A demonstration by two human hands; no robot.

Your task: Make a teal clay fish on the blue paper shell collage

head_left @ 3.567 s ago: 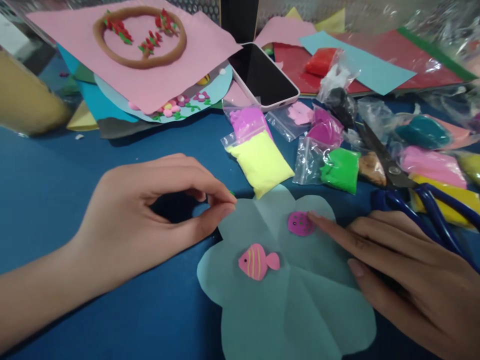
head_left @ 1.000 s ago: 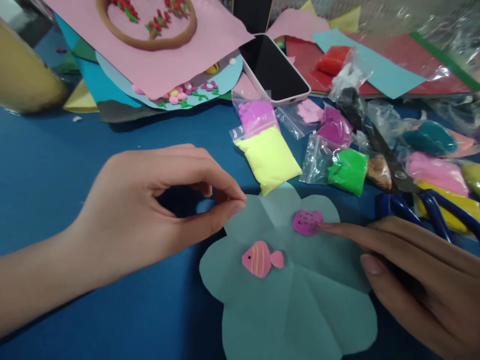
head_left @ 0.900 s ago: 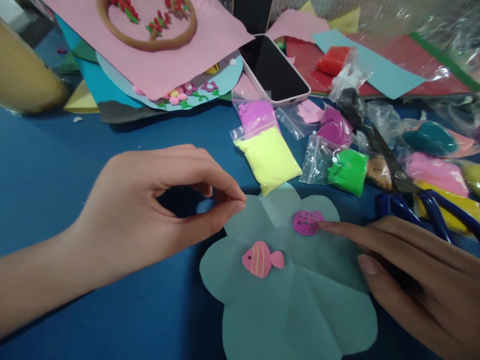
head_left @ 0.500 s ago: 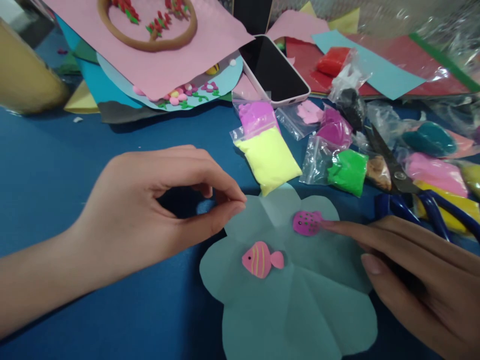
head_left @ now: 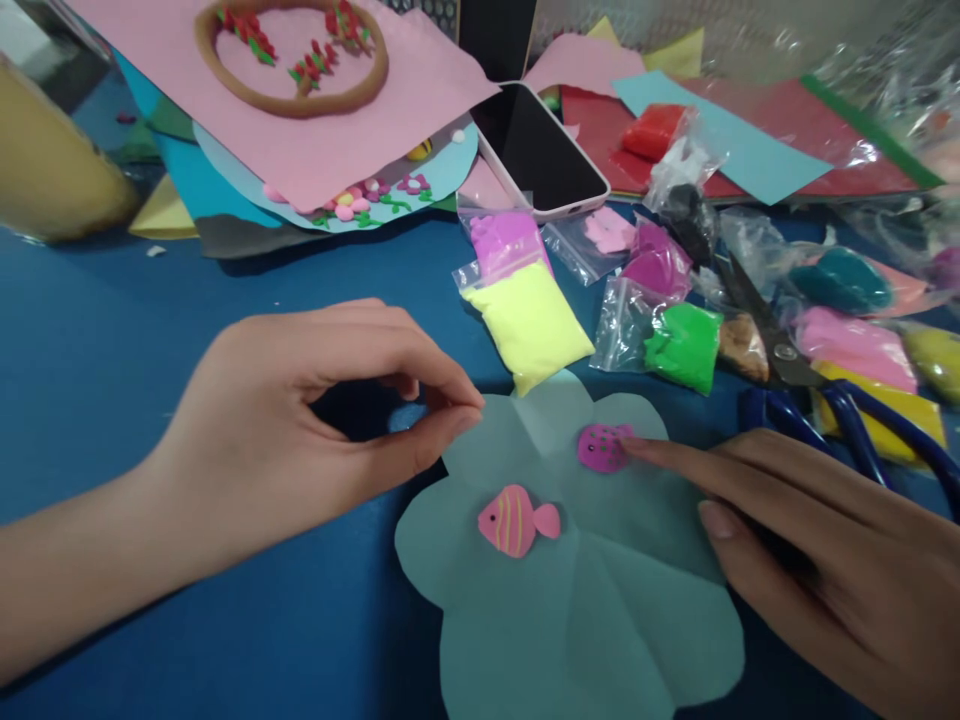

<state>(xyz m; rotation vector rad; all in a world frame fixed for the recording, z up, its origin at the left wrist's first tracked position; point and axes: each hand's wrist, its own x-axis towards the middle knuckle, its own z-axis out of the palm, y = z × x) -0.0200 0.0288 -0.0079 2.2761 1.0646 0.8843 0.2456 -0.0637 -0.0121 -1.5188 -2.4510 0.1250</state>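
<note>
A scalloped, creased blue-green paper [head_left: 517, 630] lies on the blue table. On it sits a pink clay fish [head_left: 512, 522] with yellow stripes, and above it to the right a purple clay fish [head_left: 598, 449] with green dots. My right hand [head_left: 817, 560] has its index finger stretched out, the tip touching the purple fish's tail; its other fingers are apart from the thumb. My left hand [head_left: 315, 390] is closed in a pinch over the paper's upper left edge. Whatever lies between those fingertips, if anything, is hidden.
Bagged yellow clay [head_left: 529, 325] touches the paper's top edge. Bagged green clay [head_left: 684, 345] and blue-handled scissors [head_left: 784, 350] lie at right. Behind are a phone [head_left: 540, 150] and a pink sheet [head_left: 420, 60] with a brown clay ring [head_left: 292, 105].
My right index fingertip has shifted slightly inward over the purple fish's tail, covering more of it. The left hand keeps its pinch. The whole view has drifted a little.
</note>
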